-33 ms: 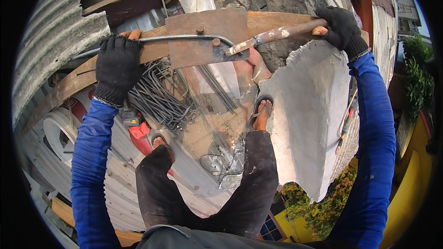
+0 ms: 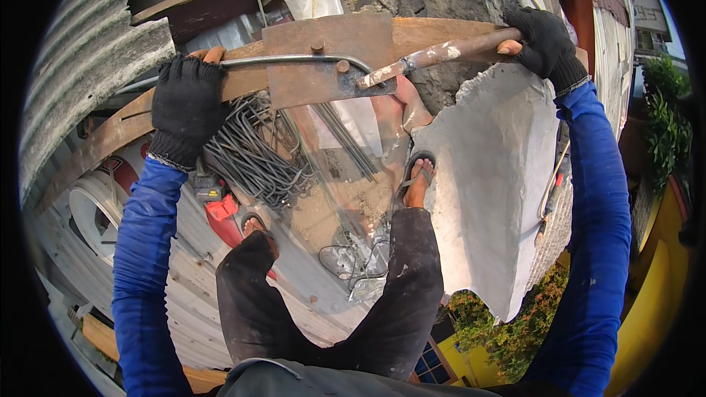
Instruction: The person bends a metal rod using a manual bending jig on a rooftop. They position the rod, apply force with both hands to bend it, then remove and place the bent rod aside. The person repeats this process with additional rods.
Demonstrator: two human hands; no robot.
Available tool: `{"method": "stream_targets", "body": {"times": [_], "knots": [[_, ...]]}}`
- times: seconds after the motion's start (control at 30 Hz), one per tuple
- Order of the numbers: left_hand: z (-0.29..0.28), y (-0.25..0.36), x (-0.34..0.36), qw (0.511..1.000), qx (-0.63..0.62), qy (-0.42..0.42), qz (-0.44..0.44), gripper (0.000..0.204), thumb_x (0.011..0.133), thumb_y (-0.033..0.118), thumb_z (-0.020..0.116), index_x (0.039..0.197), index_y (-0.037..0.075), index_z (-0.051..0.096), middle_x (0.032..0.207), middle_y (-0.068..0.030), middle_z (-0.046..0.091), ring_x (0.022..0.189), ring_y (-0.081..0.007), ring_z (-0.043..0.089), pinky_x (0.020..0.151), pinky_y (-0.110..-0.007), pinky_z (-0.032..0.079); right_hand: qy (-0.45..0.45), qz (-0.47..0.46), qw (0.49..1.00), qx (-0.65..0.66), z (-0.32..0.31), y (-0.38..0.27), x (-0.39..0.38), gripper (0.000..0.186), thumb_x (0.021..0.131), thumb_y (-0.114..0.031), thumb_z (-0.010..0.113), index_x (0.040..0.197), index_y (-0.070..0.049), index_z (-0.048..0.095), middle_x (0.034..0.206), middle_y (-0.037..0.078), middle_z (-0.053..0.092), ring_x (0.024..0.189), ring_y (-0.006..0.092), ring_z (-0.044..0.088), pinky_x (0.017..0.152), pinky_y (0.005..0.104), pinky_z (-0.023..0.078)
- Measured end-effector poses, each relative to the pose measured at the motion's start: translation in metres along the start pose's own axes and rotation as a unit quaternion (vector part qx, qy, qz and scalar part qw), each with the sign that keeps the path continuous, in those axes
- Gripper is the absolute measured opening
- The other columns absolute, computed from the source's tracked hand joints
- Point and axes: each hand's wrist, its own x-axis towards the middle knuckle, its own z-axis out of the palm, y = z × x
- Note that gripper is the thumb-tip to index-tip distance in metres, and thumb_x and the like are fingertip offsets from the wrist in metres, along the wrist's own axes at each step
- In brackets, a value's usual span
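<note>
My left hand (image 2: 187, 106), in a black glove with bare fingertips, is closed around a thin steel rod (image 2: 294, 59) over a wooden board (image 2: 110, 136). The rod crosses a rusty steel plate (image 2: 298, 87) on the board, passing between two round pegs (image 2: 343, 67). Its right end curves down toward the foot of a paint-spotted pipe handle (image 2: 448, 53). My right hand (image 2: 543, 44), gloved the same way, grips the upper end of that handle, which slants up to the right. How the handle's foot meets the rod is hard to make out.
Below the board lie a pile of bent steel rods (image 2: 257, 151) and several straight rods (image 2: 342, 140). A red-and-black power tool (image 2: 220, 206) rests near my left foot. A broken-edged grey slab (image 2: 485, 176) stands right of my legs; corrugated sheeting (image 2: 95, 51) lies at left.
</note>
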Motion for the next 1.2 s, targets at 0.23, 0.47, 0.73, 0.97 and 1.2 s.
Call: {"method": "stream_targets", "body": {"times": [0.23, 0.47, 0.73, 0.97, 1.2], "knots": [[-0.002, -0.001, -0.002, 1.0, 0.0, -0.024, -0.003, 0.076, 0.062, 0.015, 0.084, 0.13, 0.008, 0.051, 0.119, -0.0147, 0.062, 0.11, -0.034, 0.058, 0.097, -0.046, 0.046, 0.008, 0.019, 1.0, -0.009, 0.002, -0.001, -0.004, 0.07, 0.075, -0.068, 0.069, 0.104, -0.004, 0.072, 0.087, 0.019, 0.069, 0.082, 0.0382, 0.067, 0.075, 0.0458, 0.053], [-0.001, 0.001, 0.0, 1.0, 0.006, -0.002, -0.004, 0.073, 0.064, 0.014, 0.083, 0.129, 0.009, 0.052, 0.115, -0.0163, 0.061, 0.108, -0.0342, 0.059, 0.095, -0.046, 0.046, 0.029, 0.018, 0.999, 0.006, -0.004, -0.013, -0.007, 0.072, 0.074, -0.077, 0.064, 0.095, -0.009, 0.074, 0.076, 0.017, 0.068, 0.073, 0.0353, 0.068, 0.069, 0.0449, 0.054], [0.0, 0.0, -0.001, 1.0, -0.017, 0.019, 0.001, 0.071, 0.066, 0.013, 0.081, 0.131, 0.009, 0.053, 0.117, -0.0154, 0.061, 0.108, -0.0338, 0.059, 0.096, -0.046, 0.046, -0.056, 0.055, 0.996, 0.033, -0.002, -0.016, -0.006, 0.075, 0.078, -0.073, 0.061, 0.103, -0.002, 0.071, 0.086, 0.02, 0.068, 0.083, 0.0399, 0.066, 0.075, 0.0463, 0.052], [-0.017, -0.004, -0.002, 0.996, -0.077, 0.006, 0.036, 0.07, 0.076, 0.028, 0.08, 0.135, 0.007, 0.051, 0.121, -0.0167, 0.061, 0.11, -0.0342, 0.059, 0.097, -0.046, 0.046, -0.029, 0.046, 0.998, 0.033, 0.0, -0.013, -0.005, 0.076, 0.079, -0.078, 0.056, 0.092, -0.005, 0.072, 0.077, 0.018, 0.067, 0.076, 0.0379, 0.066, 0.07, 0.0464, 0.051], [-0.013, -0.018, 0.002, 0.96, -0.276, 0.055, 0.0, 0.038, 0.084, 0.026, 0.074, 0.114, 0.005, 0.066, 0.111, -0.0135, 0.068, 0.095, -0.0323, 0.065, 0.087, -0.04, 0.051, -0.028, 0.037, 0.998, 0.036, 0.0, -0.012, -0.006, 0.078, 0.079, -0.08, 0.054, 0.093, -0.006, 0.074, 0.077, 0.018, 0.068, 0.075, 0.0369, 0.067, 0.071, 0.0458, 0.052]]}}
